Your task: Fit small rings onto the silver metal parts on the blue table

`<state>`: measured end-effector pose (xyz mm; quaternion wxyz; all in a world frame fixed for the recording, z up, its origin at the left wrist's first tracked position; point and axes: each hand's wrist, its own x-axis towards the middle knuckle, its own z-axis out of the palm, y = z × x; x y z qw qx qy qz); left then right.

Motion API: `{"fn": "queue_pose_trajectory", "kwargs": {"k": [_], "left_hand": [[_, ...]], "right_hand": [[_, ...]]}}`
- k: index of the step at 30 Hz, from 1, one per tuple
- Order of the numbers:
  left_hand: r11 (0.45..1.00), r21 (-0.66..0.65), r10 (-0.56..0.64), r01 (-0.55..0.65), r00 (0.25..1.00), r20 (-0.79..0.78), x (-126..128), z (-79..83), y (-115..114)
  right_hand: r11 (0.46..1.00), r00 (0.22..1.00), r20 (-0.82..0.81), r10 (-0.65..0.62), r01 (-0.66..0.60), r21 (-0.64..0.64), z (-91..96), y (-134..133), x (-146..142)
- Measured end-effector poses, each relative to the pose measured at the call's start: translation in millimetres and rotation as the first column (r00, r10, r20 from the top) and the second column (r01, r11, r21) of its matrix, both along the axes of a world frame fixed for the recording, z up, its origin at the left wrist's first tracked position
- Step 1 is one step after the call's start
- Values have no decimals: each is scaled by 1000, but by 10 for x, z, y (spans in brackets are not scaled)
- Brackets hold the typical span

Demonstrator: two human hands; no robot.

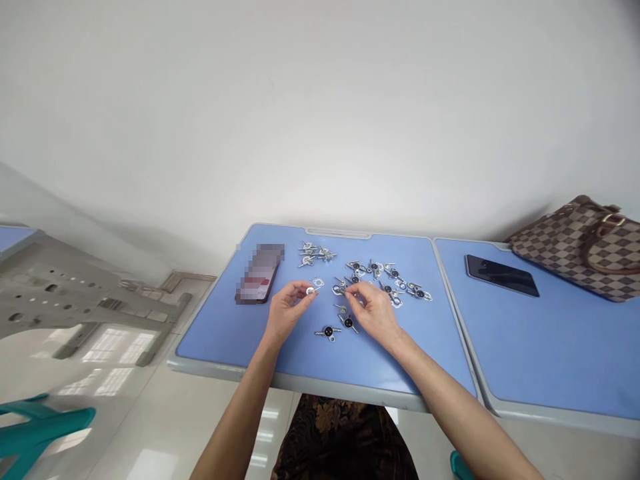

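The left hand (pixel 289 308) pinches a small silver metal ring (pixel 311 291) at its fingertips. Just right of that ring and level with it, the right hand (pixel 374 312) pinches a small silver key (pixel 339 290).

a small silver ring (pixel 311 291) is pinched at the fingertips of the left grip (pixel 290 308). a silver key piece (pixel 339 289) juts from the right grip (pixel 373 312), just beside the ring. a black-headed key (pixel 327 331) lies flat on the counter (pixel 225 333) below, between both grips.
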<state>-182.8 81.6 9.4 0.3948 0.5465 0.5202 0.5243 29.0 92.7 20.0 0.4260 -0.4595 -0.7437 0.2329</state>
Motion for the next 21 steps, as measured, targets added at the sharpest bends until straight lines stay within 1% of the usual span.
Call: {"fn": "queue_pose_trajectory", "kwargs": {"k": [3, 5, 8, 10, 16, 19, 21], "left_hand": [[995, 21, -98, 99, 993, -60, 47, -18, -19], [987, 39, -149, 156, 980, -129, 81, -23, -34], [980, 54, -177, 194, 958, -228, 114, -21, -49], [979, 50, -182, 200, 951, -248, 120, -18, -52], [975, 22, -210, 222, 947, -243, 120, -38, -43], [967, 38, -243, 252, 957, -155, 129, -55, -38], [963, 23, -267, 270, 960, -85, 133, -63, -34]], "right_hand": [[998, 998, 8, 63, -63, 3, 12, -20, -22], [994, 994, 5, 110, -110, -4, 16, -35, -41], [987, 987, -18, 157, -157, -23, 12, -51, -63], [985, 985, -32, 169, -170, -37, 6, -54, -70], [980, 984, -51, 170, -174, -95, -4, -56, -68], [975, 983, -65, 172, -180, -132, -8, -58, -69], [970, 982, -67, 179, -187, -153, -16, -59, -73]]}}
